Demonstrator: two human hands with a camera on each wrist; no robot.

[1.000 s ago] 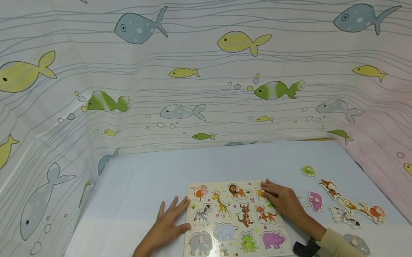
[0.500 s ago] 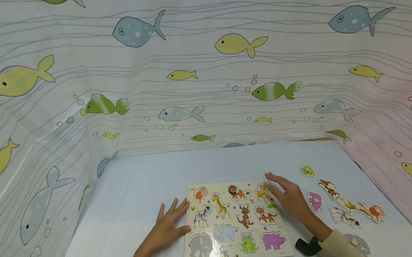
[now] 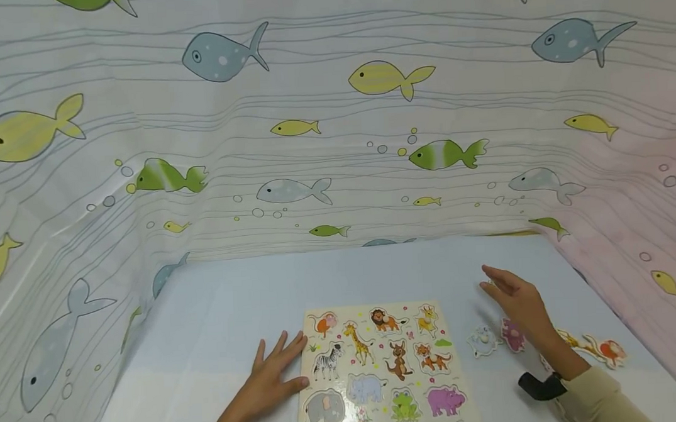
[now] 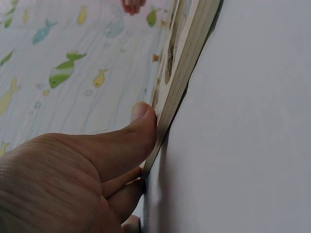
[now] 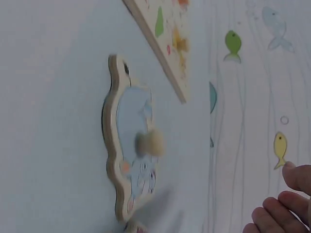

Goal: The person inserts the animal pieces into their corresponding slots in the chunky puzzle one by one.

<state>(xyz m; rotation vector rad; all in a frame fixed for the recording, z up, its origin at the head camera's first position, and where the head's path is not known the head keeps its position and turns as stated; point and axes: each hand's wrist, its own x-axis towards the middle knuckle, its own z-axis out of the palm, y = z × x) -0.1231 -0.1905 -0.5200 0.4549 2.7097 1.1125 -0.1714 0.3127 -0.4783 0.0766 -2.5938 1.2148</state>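
Note:
My left hand [image 3: 271,377] touches the left edge of a wooden animal puzzle board [image 3: 382,347], fingers spread. In the left wrist view its thumb [image 4: 145,124] presses against the board's side. The right hand [image 3: 520,304] is over the loose puzzle pieces right of the board, its fingers extended and holding nothing visible. A pale edge of a piece peeks out by its fingertips; the rest is hidden. Beneath the hand lies a purple hippo piece [image 3: 512,335], partly covered. A light-blue animal piece [image 5: 135,121] with a wooden knob lies closer to the board.
Giraffe [image 3: 569,337] and red monkey [image 3: 611,352] pieces lie further right. Other pieces are hidden under the right forearm. A black strap part [image 3: 541,388] sits by the right wrist. Fish-patterned curtain [image 3: 335,154] surrounds the pale table [image 3: 234,291].
My right hand has left the board's upper right corner, where a yellow animal piece now shows uncovered, and moved right over the loose pieces. The left hand has stayed at the board's edge.

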